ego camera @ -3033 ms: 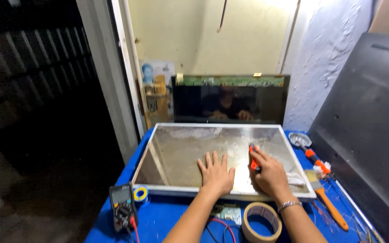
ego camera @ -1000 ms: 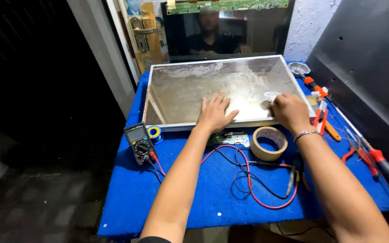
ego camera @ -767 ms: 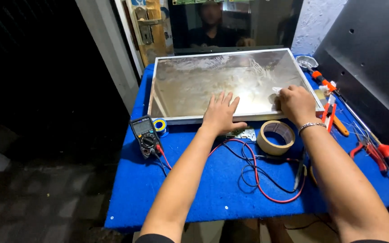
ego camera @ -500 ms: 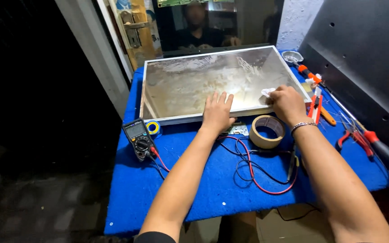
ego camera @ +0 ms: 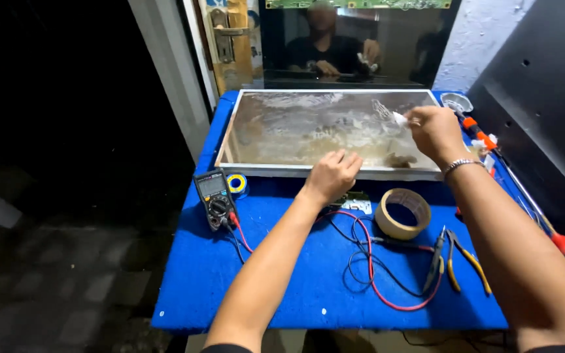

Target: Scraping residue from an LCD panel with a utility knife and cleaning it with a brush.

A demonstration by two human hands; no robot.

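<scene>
A large flat reflective panel (ego camera: 295, 131) in a pale frame lies on the blue table (ego camera: 282, 287). My left hand (ego camera: 331, 175) rests flat on the panel's near edge, fingers spread, holding nothing. My right hand (ego camera: 431, 131) is raised a little above the panel's right part, its fingers pinched on a small white piece (ego camera: 399, 119). A bracelet sits on that wrist.
A multimeter (ego camera: 214, 196) with red and black leads (ego camera: 374, 261) and a small yellow-blue tape roll (ego camera: 236, 183) lie left of my arm. A tan tape roll (ego camera: 403, 213), pliers (ego camera: 459, 258) and screwdrivers (ego camera: 482, 137) lie at the right. A dark screen (ego camera: 354, 46) stands behind.
My right hand has lifted off the panel's right edge and now holds the small white piece above it. My left hand stays at the near edge. The view has shifted slightly.
</scene>
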